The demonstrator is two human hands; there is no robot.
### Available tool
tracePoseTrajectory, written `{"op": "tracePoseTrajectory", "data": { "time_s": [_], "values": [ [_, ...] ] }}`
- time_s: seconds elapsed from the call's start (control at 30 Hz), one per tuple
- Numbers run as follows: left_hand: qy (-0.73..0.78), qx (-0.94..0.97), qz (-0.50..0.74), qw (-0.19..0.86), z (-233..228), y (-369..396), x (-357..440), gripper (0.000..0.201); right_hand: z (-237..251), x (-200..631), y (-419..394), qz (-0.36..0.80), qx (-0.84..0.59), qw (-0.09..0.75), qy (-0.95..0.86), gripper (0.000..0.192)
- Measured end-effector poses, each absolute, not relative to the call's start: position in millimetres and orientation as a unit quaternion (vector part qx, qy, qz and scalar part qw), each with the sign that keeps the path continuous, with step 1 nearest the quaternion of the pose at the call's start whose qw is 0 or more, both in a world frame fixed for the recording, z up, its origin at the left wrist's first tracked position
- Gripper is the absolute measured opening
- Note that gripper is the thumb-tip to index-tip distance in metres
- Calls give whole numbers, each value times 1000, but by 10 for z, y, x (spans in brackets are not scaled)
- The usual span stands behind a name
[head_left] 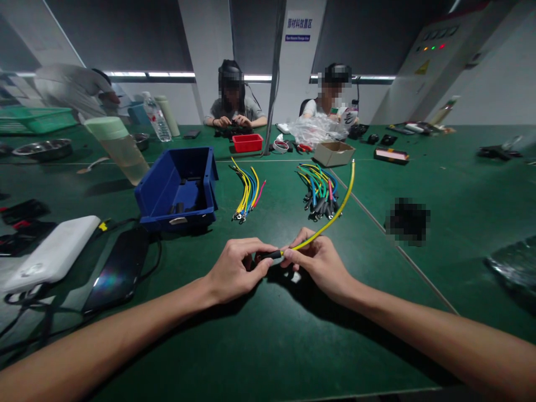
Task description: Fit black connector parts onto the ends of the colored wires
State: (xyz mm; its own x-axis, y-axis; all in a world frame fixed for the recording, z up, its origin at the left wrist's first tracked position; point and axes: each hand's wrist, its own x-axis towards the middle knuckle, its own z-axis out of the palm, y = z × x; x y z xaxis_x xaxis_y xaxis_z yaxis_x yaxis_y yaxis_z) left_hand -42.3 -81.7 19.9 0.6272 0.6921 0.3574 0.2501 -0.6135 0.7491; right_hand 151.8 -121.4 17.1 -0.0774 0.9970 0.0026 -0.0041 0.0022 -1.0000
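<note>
Both hands (276,265) pinch yellow wire (335,215) — bare mat (268,346) around.

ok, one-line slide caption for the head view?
Left hand and right hand hold a yellow-green wire with a black sleeved end above the green bench mat, near the blue plastic bin.

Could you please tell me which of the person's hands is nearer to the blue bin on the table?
Left. The left hand lies just below and right of the blue bin; the right hand is farther right, holding the yellow wire.
</note>
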Motion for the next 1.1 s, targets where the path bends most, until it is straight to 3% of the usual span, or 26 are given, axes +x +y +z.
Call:
{"op": "tracePoseTrajectory", "data": {
  "time_s": [1.1],
  "values": [
    [273,835,331,344,215,-800,-412,22,194,1524,-1206,499,-489,472,-538,28]
  ]
}}
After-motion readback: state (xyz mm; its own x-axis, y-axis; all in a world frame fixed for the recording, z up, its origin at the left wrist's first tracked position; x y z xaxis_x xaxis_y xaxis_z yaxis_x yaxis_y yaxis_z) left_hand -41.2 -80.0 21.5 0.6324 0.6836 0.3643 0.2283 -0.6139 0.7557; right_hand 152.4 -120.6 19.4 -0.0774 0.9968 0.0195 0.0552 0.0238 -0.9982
